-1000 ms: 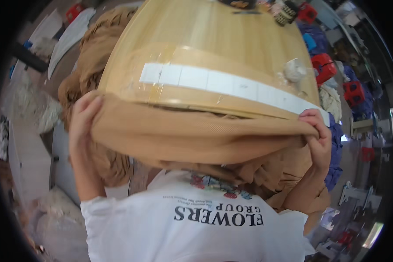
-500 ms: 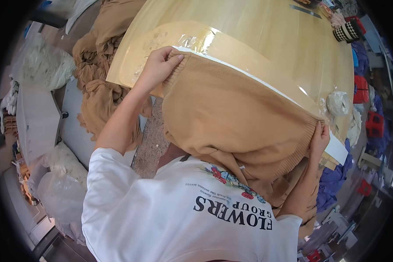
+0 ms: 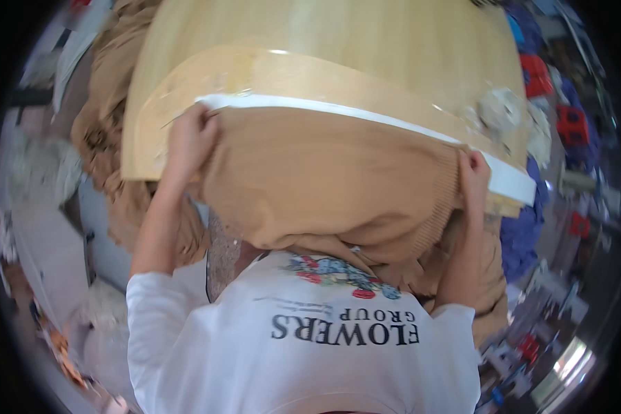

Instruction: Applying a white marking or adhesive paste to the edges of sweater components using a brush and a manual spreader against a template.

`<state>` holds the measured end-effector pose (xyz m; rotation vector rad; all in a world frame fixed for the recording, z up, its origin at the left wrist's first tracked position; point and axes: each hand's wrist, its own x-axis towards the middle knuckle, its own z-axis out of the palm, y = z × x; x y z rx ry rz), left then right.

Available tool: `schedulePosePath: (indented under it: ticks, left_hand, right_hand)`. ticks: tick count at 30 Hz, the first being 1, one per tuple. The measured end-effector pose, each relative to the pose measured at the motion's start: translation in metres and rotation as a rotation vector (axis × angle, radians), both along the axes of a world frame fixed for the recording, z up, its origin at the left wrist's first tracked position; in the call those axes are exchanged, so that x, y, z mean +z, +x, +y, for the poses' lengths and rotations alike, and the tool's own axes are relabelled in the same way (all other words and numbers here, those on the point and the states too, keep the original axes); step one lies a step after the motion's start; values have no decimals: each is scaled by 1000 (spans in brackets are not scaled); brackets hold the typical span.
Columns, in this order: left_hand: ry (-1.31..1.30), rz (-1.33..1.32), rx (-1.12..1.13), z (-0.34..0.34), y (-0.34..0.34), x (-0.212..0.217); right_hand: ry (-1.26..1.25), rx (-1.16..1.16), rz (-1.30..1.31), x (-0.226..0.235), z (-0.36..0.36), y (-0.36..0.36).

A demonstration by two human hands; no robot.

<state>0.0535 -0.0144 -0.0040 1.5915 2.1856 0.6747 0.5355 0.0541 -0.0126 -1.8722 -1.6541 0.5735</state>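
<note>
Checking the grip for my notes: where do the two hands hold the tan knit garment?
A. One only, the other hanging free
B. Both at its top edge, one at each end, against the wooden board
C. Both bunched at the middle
B: the left hand and the right hand each pinch an upper corner of the tan knit garment, spread against the wooden board.

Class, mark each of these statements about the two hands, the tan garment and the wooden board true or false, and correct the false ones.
1. Both hands grip the tan knitted garment. True.
2. The left hand rests flat on the white shirt. False: it holds the garment's upper edge against the wooden board.
3. The right hand is near a white strip on the board's edge. True.
4. The garment is blue. False: it is tan.
</note>
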Motion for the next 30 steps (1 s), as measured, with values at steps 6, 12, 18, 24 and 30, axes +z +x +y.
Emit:
schedulePosePath:
  ticks: [6,12,18,24,30]
  left_hand:
    - [314,-132,-399,17,124,58]
    - [334,-38,-962,39,327,12]
    - [402,114,-965,37,349,-17]
    - [365,184,-989,41,360,-19]
    - [370,244,-1015,54,366,-11]
  right_hand:
    - [-133,-50,319,-15,-8,12]
    - [-6,-241,341,-12,-12,4]
    - [139,-225,-61,-11,-19,-2]
    - [154,-260,18,-19,-15,9]
    - [86,-218,42,-11,0,22]
